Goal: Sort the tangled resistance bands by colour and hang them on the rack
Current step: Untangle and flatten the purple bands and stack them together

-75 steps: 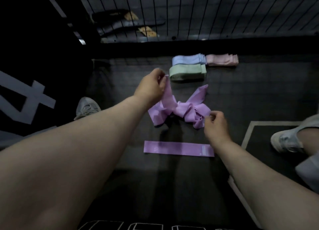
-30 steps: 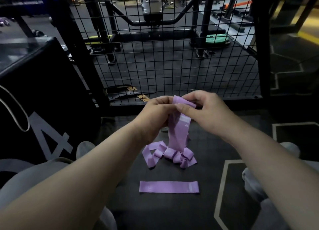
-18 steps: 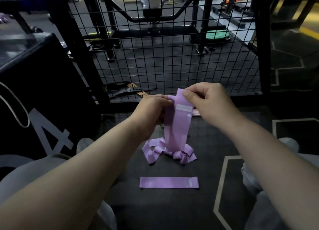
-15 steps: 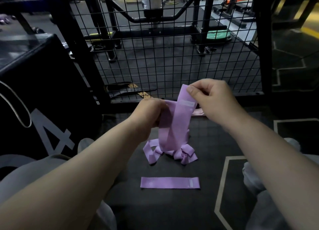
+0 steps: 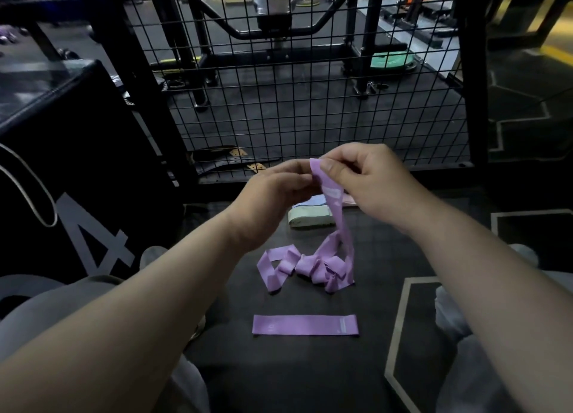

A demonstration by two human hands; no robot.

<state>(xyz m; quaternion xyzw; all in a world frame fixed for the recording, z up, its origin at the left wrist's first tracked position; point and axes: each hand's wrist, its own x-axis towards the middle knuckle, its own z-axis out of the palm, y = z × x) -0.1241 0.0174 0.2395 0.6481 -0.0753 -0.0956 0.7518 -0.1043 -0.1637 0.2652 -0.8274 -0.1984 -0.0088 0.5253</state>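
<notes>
While its top end is held up in the air, the tangled purple band (image 5: 339,220) hangs down, and its knotted part is left lying on the floor mat (image 5: 387,257), about in the middle. The top end is pinched between the thumb and first finger of the right hand (image 5: 369,183). Just below that spot, the left edge of the band is gripped by the curled fingertips of the left hand (image 5: 273,195). Both hands are held close together, above the knot.

Nearer to the person, a second purple band (image 5: 305,325) is laid flat and straight on the mat, apart from the knot. Toward the far edge of the mat, a folded green band (image 5: 310,220) is seen under the hands. A blue band (image 5: 314,201) and a pink band (image 5: 348,199) are tucked just behind it and are mostly hidden by the hands.

Past the far edge, a black wire mesh panel (image 5: 310,81) is stood upright, and gym machines are seen through it. At the left, a big black box (image 5: 93,170) with a large pale 4 on it is placed beside the mat. A pale shoe (image 5: 155,254) is seen at the left edge and another (image 5: 524,251) at the right.
</notes>
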